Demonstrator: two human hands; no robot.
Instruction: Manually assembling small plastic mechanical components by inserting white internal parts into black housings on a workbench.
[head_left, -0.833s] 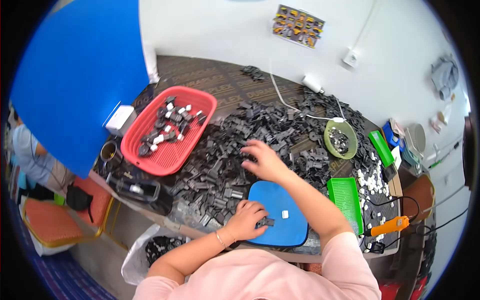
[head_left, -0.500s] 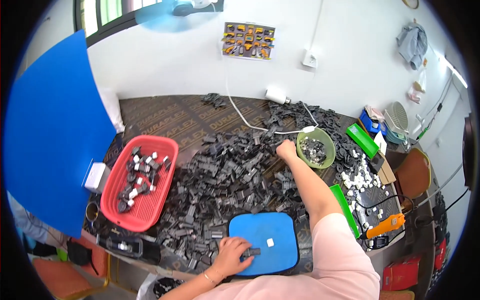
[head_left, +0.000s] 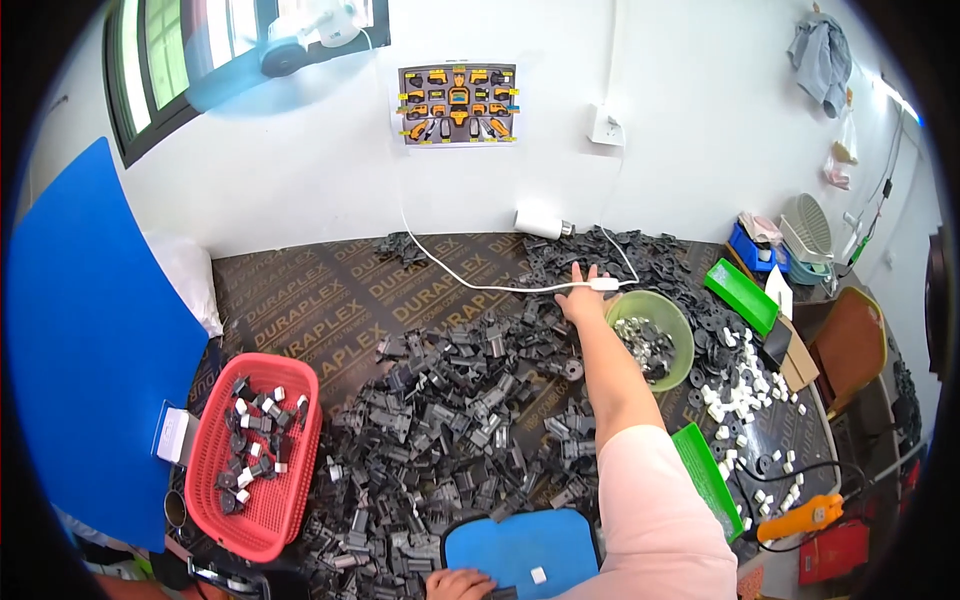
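White wall backs a dark brown tabletop (head_left: 330,300) whose printed board surface is half buried under a broad heap of black plastic parts (head_left: 450,430), angular, matt moulded pieces lying at every angle. At the far side the right hand (head_left: 582,297) is stretched out on a straight arm running from the lower middle up and slightly left, fingers (head_left: 577,271) spread and released, pointing away toward the wall. The palm lies on the far black parts, touching or just over a thin white cable (head_left: 480,283) and its small inline switch (head_left: 604,284); whether it presses on them I cannot tell. Just right of the wrist stands a round, pale green bowl (head_left: 682,325) holding small grey and black bits. At the near edge the left hand (head_left: 460,584) rests at the rim of a smooth blue pad (head_left: 520,545) with rounded corners; its fingers curl downward, and whether they grip anything I cannot tell. A tiny white piece (head_left: 538,575) lies on the pad. To the left sits a red mesh basket (head_left: 275,510) with black-and-white assembled parts.
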